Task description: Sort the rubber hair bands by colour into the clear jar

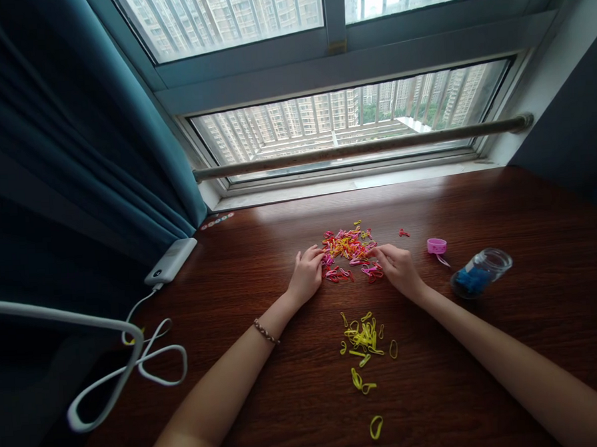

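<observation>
A mixed pile of small rubber bands [347,246], pink, red, orange and yellow, lies on the brown table. At its left edge rests my left hand [306,274], fingers spread and touching the outer bands. My right hand [399,269] is at the pile's right edge, thumb and forefinger pinched together; whatever is between them is too small to make out. Nearer to me is a separate group of yellow rubber bands [364,337], with a few more below it and a single yellow band [376,427] closest to me.
Right of my right hand are a clear jar [481,272] with blue contents, a pink ring-shaped piece [436,245] with a strip, and a small red band [404,232]. A white power bank [171,261] with a white cable [160,351] lies left, by the blue curtain [139,152].
</observation>
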`<state>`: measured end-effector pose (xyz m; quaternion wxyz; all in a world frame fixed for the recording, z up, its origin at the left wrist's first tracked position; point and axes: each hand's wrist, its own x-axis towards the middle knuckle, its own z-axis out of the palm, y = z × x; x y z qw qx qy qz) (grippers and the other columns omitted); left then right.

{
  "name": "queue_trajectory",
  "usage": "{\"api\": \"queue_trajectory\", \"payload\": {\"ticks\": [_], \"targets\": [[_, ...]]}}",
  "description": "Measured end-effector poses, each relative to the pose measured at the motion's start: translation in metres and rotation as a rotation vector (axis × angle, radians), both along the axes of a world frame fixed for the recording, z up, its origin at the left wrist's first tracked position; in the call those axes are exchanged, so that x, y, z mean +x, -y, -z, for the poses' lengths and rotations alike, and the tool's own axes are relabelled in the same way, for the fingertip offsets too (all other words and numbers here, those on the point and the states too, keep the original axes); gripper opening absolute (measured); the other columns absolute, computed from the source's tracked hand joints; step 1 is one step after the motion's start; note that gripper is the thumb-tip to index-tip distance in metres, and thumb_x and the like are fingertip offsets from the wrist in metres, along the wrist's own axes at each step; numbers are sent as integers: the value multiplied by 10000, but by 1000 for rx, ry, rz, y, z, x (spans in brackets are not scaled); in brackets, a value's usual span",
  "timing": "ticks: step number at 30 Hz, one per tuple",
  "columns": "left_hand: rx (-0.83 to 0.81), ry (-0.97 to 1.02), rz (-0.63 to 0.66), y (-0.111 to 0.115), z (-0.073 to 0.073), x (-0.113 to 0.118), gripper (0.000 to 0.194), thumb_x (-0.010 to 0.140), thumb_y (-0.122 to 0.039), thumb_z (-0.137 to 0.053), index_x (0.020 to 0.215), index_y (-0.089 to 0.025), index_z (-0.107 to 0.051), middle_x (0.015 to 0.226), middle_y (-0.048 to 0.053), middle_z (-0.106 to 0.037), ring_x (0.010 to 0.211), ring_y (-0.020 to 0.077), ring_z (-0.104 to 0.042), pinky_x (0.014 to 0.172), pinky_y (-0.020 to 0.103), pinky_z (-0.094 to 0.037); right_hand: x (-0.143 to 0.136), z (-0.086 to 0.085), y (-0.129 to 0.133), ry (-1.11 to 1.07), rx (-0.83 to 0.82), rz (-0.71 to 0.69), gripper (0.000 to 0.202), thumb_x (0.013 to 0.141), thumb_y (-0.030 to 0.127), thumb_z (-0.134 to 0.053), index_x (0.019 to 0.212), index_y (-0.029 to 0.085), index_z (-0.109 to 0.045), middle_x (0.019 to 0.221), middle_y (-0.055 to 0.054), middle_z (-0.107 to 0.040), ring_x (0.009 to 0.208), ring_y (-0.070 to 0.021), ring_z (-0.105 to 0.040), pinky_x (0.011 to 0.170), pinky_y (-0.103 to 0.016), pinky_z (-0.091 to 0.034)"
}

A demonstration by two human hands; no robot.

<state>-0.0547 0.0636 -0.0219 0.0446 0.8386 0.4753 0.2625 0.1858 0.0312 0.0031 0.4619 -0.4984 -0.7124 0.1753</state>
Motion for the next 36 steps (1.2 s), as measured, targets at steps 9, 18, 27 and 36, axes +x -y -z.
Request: {"api": "queue_trajectory", "payload": {"ticks": [9,18,27,36], "targets": [[63,307,-17,3,-8,-4,113,783,-126,-487,826,-175,-579,874,44,-568,839,161,-552,770,297,-454,-4,13,-17,125,73,90,301,863,297,-400,755,180,-656,723,-56,-650,734,-187,-557,718,-298,-416],[52,399,15,4,-7,-4,81,788,-174,-529,818,-184,-603,808,20,-631,759,135,-586,716,253,-456,-1,29,-24,255,9,18,233,782,199,-544,993,227,-639,853,-45,-664,837,-201,-512,761,-317,-439],[71,380,64,4,-5,-5,105,791,-208,-541,848,-187,-626,826,42,-641,770,147,-596,737,273,-468,0,25,-25,273,7,45,93,766,207,-571,768,223,-663,819,-24,-657,816,-198,-488,757,-316,-412],[109,370,131,3,-9,-4,108,794,-201,-539,846,-193,-633,800,41,-638,789,158,-573,746,292,-459,4,23,-23,166,6,168,111,779,234,-539,777,203,-645,804,-38,-646,806,-198,-512,754,-318,-394]]}}
